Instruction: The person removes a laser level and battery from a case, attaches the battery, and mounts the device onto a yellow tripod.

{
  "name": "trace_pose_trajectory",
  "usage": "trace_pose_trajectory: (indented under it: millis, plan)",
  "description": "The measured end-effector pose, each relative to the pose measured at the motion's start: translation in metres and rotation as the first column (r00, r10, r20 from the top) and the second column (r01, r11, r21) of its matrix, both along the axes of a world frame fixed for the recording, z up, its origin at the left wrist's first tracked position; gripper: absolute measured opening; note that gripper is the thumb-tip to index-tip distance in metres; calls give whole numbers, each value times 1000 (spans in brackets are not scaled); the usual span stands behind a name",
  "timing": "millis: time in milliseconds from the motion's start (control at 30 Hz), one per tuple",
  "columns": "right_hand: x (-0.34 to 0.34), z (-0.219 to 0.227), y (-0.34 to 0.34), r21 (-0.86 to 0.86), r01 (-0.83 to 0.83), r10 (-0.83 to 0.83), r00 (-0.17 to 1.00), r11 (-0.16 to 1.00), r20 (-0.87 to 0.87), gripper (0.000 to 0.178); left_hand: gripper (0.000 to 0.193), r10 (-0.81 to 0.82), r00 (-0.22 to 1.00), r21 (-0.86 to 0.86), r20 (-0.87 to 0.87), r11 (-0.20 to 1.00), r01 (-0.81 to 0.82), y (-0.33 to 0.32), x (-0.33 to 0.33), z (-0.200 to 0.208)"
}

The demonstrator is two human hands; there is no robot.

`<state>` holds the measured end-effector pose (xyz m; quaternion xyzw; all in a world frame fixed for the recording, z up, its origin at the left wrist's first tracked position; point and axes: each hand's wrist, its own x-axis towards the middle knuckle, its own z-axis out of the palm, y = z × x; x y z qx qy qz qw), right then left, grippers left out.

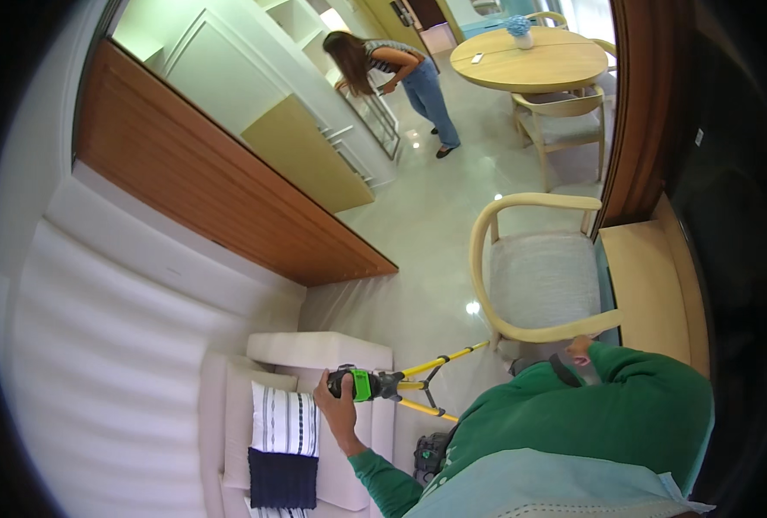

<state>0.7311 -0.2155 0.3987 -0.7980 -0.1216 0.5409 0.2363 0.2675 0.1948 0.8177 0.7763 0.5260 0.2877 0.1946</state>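
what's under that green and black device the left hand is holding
The green and black device sits on a yellow tripod, gripped by the left hand. Glossy pale floor lies below. The tripod's feet are only partly visible.

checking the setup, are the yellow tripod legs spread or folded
Spread: the yellow tripod legs fan apart from the green device that the left hand grips.

Green laser level [362, 384] on yellow tripod [431, 384]
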Motion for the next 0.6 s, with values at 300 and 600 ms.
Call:
trace_pose_trajectory:
  millis: [300,600]
  plan:
    - [11,-12,-11,27,-96,97,994,995,-41,37,74,26,999,-82,33,996,-23,-5,15,9]
    - [-12,8,41,-94,-233,236,972,968,21,36,79,-42,996,220,-77,974,58,-20,19,27]
